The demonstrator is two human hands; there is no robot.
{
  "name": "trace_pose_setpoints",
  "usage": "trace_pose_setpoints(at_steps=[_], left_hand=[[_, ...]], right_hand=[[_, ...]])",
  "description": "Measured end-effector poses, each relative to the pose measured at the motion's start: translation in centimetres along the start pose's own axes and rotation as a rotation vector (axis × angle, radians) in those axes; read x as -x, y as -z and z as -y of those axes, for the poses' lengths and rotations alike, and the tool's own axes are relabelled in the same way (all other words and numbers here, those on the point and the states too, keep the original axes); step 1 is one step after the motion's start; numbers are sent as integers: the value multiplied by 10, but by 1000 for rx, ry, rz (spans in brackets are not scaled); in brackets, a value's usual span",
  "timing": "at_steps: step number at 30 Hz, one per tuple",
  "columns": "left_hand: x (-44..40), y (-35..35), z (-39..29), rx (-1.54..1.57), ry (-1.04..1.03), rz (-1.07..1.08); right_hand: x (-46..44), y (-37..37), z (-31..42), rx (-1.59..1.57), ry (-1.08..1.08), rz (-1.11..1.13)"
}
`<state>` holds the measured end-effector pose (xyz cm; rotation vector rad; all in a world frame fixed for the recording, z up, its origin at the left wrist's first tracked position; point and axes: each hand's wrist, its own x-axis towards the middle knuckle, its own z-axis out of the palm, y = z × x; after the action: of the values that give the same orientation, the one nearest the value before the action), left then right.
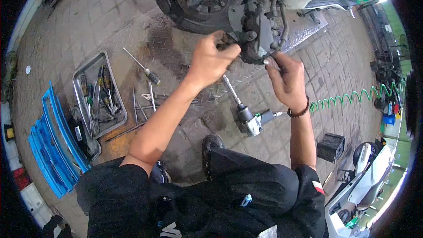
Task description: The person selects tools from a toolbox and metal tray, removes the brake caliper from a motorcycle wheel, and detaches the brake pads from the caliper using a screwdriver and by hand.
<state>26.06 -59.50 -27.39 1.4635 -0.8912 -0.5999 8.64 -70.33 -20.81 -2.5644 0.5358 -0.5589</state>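
Clothing: nearest the camera, dark clothing point(220, 213) covers the torso and legs, with a pale blue pen-like item point(246, 200) on it and a red-and-white patch on the right sleeve.
Left hand: the left hand point(216, 55) is closed, thumb and fingers pinching the dark, greasy mechanical assembly point(260, 31) at its near left edge; the fingertips are partly lost against the dark metal.
Right hand: the right hand point(287, 79) has its thumb and fingers drawn together on the assembly's lower right edge, beside a small bright spot; a brown beaded bracelet point(298, 113) circles the wrist.
Assembly: it sits on the near side of the vehicle, between the two hands, just right of the black wheel point(174, 13).
Power wrench: the power wrench point(250, 120) lies on the paved floor point(273, 145) below the hands, its long shaft angled toward the left hand; the green coiled hose point(348, 99) extends to its right.
Screwdriver: the screwdriver point(152, 76) lies left of the left forearm, its shaft angled up and left; loose rods and pliers-like tools lie near it.
Tray: the metal tray point(118, 86) holds several handled tools, beside blue curved panels point(55, 143).
Right side: a dark box point(331, 147) stands near a white two-wheeler point(372, 178).
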Motion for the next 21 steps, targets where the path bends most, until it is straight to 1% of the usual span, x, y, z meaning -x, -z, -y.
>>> trace_pose_setpoints(at_steps=[1, 3, 5, 6, 7, 9, 11, 13, 14, 15, 16, 18, 20, 21], left_hand=[[-2, 5, -1, 3, 7, 3], [-9, 27, 3, -94, -62, -98], [-12, 51, 11, -165, 12, -88], [-14, 63, 29, -283, 40, -17], [-11, 69, 50, -287, 40, -9], [-2, 70, 98, -352, 340, 97], [1, 57, 135, -464, 444, 273], [8, 27, 213, -516, 310, 152], [11, 15, 212, -292, 506, 232], [8, 9, 224, -557, 338, 324], [8, 3, 235, -511, 349, 279], [-2, -10, 194, -445, 340, 229], [-21, -25, 156, 946, 470, 227], [-31, -32, 142, 1181, 392, 343]], right_hand=[[2, 0, -2, 0, -6, 5], [4, 3, -7, 69, -17, 10], [7, 4, -16, 50, -17, -2], [8, 4, -21, 29, -8, -19], [9, 4, -26, 26, -15, -25], [11, 1, -34, 110, -41, 20], [8, -3, -37, 93, -41, 9], [11, -4, -32, 83, -47, 22], [10, -5, -28, 69, -50, 29], [5, -3, -26, 59, -42, 31], [4, -1, -25, 78, -37, 52], [3, 3, -19, 67, -32, 72], [0, 9, -15, -37, -35, 108], [-2, 13, -11, -20, -32, 104]])
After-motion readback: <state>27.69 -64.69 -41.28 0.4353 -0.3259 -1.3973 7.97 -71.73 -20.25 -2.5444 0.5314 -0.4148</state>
